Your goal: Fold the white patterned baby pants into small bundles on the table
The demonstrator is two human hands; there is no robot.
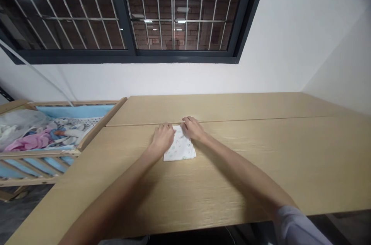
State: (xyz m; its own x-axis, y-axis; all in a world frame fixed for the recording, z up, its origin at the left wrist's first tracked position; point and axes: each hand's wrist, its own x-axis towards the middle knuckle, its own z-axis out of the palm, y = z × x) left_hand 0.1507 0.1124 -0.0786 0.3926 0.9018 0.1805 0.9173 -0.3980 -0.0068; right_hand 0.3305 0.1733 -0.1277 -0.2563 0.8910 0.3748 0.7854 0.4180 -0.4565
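The left hand (164, 139) and right hand (193, 128) sit at the far edge of a folded white printed cloth (181, 146), fingers curled down onto it; whether they pinch it, I cannot tell; the cloth lies flat on the wooden table (249, 160), just below its seam (261, 119); a wooden crib (101, 124) holding bundled clothes (29, 138) stands left of the table.

One left hand (162, 139), one right hand (193, 129), one folded printed cloth (180, 146), one wooden crib (100, 125)
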